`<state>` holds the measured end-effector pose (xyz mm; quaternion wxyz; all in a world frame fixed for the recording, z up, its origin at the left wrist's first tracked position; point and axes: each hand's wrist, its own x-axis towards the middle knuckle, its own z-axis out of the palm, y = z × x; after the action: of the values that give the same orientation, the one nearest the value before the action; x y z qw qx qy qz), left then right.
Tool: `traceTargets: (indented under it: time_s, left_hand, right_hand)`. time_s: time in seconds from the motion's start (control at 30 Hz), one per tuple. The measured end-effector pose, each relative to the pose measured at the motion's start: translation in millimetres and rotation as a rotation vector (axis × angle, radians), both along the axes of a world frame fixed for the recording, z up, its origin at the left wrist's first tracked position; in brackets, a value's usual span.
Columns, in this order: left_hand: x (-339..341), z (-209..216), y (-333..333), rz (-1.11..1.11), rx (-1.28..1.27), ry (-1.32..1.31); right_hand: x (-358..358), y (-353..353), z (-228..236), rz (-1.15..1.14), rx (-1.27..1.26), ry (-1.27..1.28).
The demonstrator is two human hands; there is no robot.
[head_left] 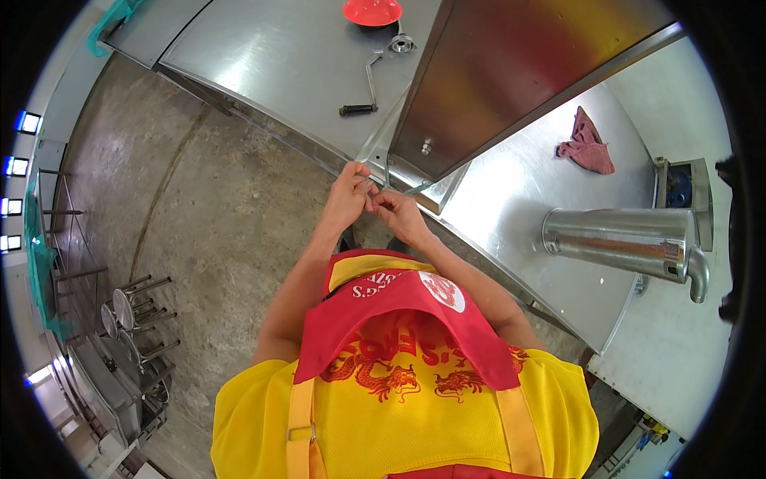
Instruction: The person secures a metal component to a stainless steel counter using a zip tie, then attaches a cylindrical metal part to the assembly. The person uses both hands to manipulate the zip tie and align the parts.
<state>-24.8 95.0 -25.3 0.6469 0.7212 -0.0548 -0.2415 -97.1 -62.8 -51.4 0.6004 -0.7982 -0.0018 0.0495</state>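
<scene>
My left hand (349,196) and my right hand (401,215) meet in front of the steel table's edge, fingers bent into pinches. Between them they hold a thin greenish string (418,189), which runs along the foot of a large metal panel (511,72). A pale, see-through strip (384,128) stretches from near my left fingers up beside the panel. My fingertips hide the string's ends, so I cannot tell whether it is knotted.
On the steel table (279,72) lie a crank handle (369,84), a small metal fitting (402,43) and a red bowl (373,11). To the right are a crumpled reddish cloth (588,145) and a steel cylinder (618,238) with a spout. Stools (132,307) stand at left.
</scene>
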Motion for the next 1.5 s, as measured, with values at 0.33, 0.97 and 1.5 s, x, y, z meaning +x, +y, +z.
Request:
traceTargets:
  time_s: [0.33,0.97,1.5]
  left_hand:
    - [16.5,-34.4,6.1,-0.040,0.531,-0.109]
    - [38.9,-51.7,-29.2,-0.263,0.470,-0.142]
    - [9.0,-48.6,-15.3,0.000,-0.385,0.571]
  right_hand:
    - [5.5,-30.8,3.4,-0.299,-0.349,-0.183]
    - [25.2,-37.4,-12.6,-0.099,-0.879,-0.427]
    - [30.1,-15.9,-7.8,-0.376,-0.347,-0.044]
